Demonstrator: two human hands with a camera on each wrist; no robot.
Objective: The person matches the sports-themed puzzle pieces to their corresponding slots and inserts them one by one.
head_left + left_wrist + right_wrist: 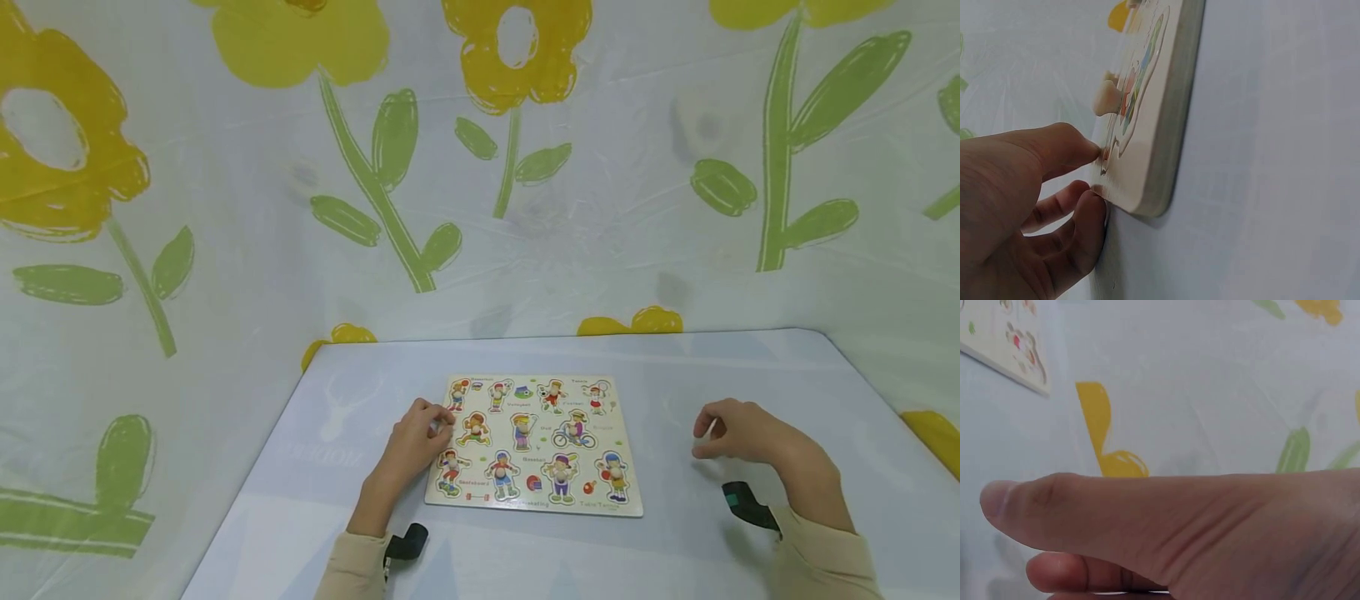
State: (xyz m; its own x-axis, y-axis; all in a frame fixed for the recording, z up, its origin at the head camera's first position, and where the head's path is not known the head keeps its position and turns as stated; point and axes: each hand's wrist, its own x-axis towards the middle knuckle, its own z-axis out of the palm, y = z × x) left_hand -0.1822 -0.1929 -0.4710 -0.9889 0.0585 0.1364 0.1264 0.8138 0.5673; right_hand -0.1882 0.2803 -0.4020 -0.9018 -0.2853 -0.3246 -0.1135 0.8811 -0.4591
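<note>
A wooden knob puzzle board (517, 518) lies flat on the table, filled with pictures of children playing sports. Small round wooden knobs (1108, 98) stand up from its pieces. At the board's left edge is my left hand (416, 437), with bent fingers. In the left wrist view its thumb tip and fingertips meet the board near a corner, with a gap between thumb and fingers; nothing is lifted. My right hand (757, 437) hovers to the right of the board, its fingers loosely curled and holding nothing. The right wrist view shows its thumb (1054, 503) stretched out above the other fingers.
The pale table (675, 550) has faint printed patterns. Behind it hangs a white cloth (600, 267) with yellow flowers and green leaves. Black wrist-camera mounts (407, 542) sit at both sleeves.
</note>
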